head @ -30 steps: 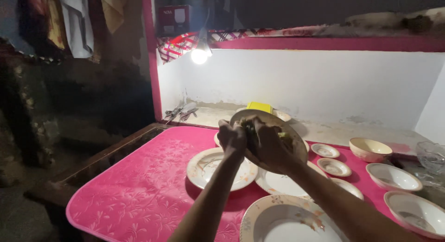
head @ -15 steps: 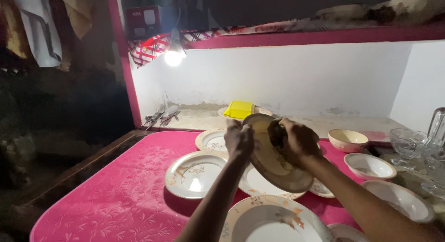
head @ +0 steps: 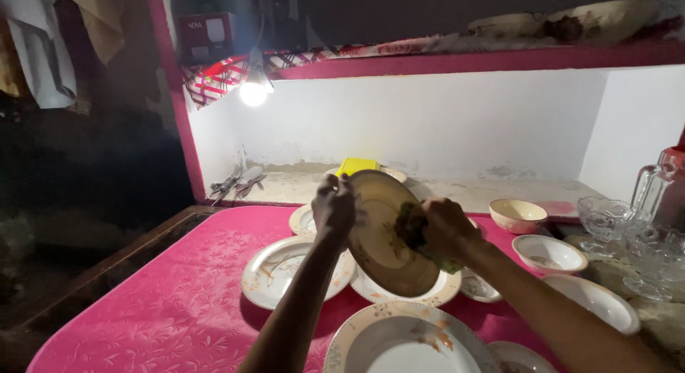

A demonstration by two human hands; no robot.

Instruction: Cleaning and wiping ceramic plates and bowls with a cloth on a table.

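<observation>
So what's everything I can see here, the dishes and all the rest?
held plate: one, brownish, tilted up above the table
scrubber: one, dark green, pressed on the held plate
flat plates: at least four, cream with floral rims, on the table
small bowls: several, cream, right side
tablecloth: one, pink, over the table
glassware: several clear pieces, far right
yellow object: one, on the back ledge
cutlery: a few pieces, grey, ledge's left end
lamp: one, lit, under the shelf
left hand: grips the plate's left rim
right hand: holds the scrubber
</observation>
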